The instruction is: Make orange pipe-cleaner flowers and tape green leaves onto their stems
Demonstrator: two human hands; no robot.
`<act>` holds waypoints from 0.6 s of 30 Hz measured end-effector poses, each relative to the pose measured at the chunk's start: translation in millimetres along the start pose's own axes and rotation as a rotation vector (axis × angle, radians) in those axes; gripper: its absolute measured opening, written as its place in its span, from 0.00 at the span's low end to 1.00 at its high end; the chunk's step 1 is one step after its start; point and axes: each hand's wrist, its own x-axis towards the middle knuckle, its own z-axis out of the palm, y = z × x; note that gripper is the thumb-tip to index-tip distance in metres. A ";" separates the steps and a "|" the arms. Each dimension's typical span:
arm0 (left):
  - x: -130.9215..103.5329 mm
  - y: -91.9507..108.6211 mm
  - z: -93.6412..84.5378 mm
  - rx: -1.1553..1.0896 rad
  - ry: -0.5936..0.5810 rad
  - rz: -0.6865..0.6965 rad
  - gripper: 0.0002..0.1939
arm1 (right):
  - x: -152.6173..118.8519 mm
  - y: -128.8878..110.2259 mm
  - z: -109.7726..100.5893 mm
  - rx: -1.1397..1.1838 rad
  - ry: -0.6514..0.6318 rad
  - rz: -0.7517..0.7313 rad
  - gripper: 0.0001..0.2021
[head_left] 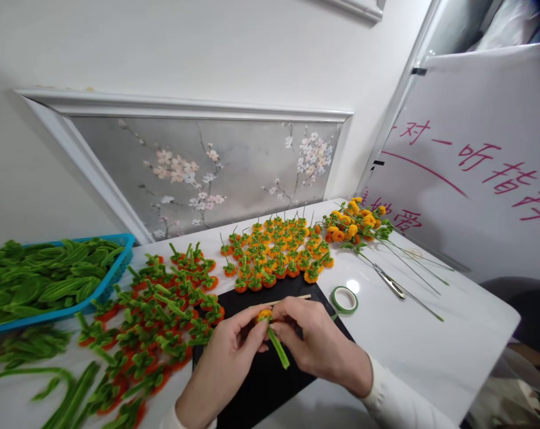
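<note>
Between my two hands is a small yellow-orange pipe-cleaner flower [264,314] with a green fuzzy stem [278,348] pointing down toward me. My left hand [234,351] pinches the flower from the left. From the right, my right hand [312,342] closes its fingertips on the same flower near the top of the stem. The fingers cover part of the bloom. Both hands are above a black mat [256,387], and a thin wooden stick [303,297] shows just behind them.
Orange-red flowers with green stems [149,328] crowd the left. Yellow-orange flowers [278,247] stand behind the mat. A blue basket [129,253] holds green leaves. Green tape [345,300], scissors [388,280] and a long-stemmed yellow bunch [354,220] lie at right. A wall rises behind.
</note>
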 end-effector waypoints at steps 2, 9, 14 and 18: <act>-0.3 0.3 1.1 0.026 0.008 0.032 0.17 | -0.7 0.2 1.0 -0.002 0.011 -0.001 0.05; -0.7 0.2 1.5 -0.002 0.028 0.028 0.17 | -1.7 6.0 4.7 0.105 0.030 0.081 0.04; -0.2 1.3 4.1 -0.174 -0.026 -0.059 0.17 | 0.6 6.9 2.3 0.373 -0.041 0.237 0.02; -1.2 5.4 4.9 -0.257 -0.057 -0.107 0.18 | 1.1 9.1 -2.3 0.476 -0.076 0.289 0.02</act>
